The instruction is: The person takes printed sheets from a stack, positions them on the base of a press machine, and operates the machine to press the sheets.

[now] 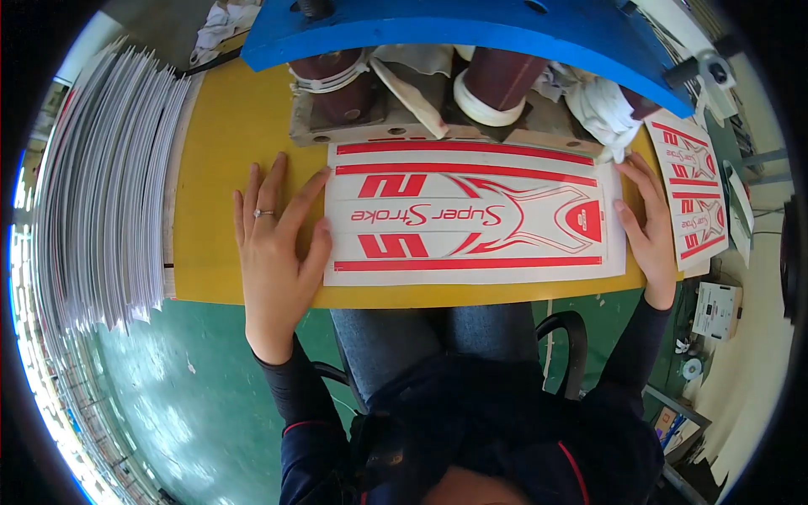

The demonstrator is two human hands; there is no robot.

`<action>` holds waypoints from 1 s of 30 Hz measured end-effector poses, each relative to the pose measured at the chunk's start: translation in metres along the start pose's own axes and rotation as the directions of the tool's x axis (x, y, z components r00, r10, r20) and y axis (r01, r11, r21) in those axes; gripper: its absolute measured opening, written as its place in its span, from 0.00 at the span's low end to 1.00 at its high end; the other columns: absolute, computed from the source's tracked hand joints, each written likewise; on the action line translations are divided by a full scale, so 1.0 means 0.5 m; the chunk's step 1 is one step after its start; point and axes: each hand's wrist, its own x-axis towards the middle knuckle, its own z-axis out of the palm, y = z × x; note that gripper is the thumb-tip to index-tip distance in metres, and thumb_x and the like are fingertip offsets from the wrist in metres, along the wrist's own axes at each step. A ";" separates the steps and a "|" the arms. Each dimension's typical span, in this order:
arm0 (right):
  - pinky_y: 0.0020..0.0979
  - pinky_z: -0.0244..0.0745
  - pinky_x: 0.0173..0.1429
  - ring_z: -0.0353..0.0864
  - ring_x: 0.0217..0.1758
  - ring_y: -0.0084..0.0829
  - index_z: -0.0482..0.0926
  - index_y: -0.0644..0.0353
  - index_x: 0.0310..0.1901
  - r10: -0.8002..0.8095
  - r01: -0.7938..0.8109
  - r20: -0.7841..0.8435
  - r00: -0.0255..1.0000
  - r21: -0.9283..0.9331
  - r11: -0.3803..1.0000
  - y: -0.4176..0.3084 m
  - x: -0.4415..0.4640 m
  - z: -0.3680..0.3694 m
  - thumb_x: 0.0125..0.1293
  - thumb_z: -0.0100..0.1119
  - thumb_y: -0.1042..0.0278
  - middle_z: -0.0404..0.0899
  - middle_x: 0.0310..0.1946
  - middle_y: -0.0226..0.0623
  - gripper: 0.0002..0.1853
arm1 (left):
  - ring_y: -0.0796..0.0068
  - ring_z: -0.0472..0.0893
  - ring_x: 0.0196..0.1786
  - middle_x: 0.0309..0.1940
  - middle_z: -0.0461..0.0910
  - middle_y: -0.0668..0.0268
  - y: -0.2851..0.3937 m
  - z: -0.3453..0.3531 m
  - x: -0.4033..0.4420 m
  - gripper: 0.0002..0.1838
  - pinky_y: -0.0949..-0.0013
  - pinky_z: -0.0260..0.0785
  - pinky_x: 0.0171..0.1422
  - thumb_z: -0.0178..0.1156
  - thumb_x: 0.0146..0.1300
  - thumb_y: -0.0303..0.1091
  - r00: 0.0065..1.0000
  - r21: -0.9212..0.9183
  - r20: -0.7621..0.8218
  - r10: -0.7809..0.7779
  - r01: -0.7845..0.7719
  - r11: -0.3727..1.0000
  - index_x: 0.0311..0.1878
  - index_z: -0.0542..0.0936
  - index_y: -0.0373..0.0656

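Observation:
A white sheet (547, 273) with red print, including the words "Super Stroke" and upside-down digits, lies on the yellow table in front of me. Its far edge reaches under the metal block of a machine. My left hand (282, 240), with a ring on one finger, rests flat with fingers spread; its index finger and thumb touch the sheet's left edge. At the right edge is my right hand (648, 227), fingers apart, with thumb and fingertips at the paper's border. Neither hand is closed around anything.
Above the sheet stands a machine with a blue plate (471, 34), dark red posts (505, 80) and a metal block (404, 130). A tall stack of sheets (109, 185) is at left. More printed sheets (694, 189) lie at right. The yellow table (215, 168) ends near my lap.

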 end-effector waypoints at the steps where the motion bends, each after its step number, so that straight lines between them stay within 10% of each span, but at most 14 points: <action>1: 0.42 0.56 0.81 0.63 0.81 0.48 0.76 0.59 0.67 0.013 -0.012 -0.013 1.000 0.022 1.000 0.004 -0.001 0.002 0.69 0.58 0.68 0.67 0.75 0.49 0.24 | 0.41 0.61 0.80 0.74 0.70 0.53 0.000 0.004 0.000 0.20 0.39 0.47 0.83 0.59 0.68 0.36 1.000 -0.016 -0.011 -0.009 0.009 1.000 0.64 0.82 0.56; 30: 0.42 0.55 0.82 0.63 0.81 0.45 0.74 0.58 0.70 0.026 -0.026 0.012 1.000 -0.018 1.000 0.017 -0.004 0.004 0.70 0.59 0.63 0.67 0.76 0.48 0.28 | 0.41 0.64 0.78 0.74 0.70 0.50 -0.003 0.004 0.000 0.21 0.43 0.51 0.83 0.59 0.68 0.36 0.999 -0.062 0.021 -0.033 0.034 0.997 0.63 0.85 0.58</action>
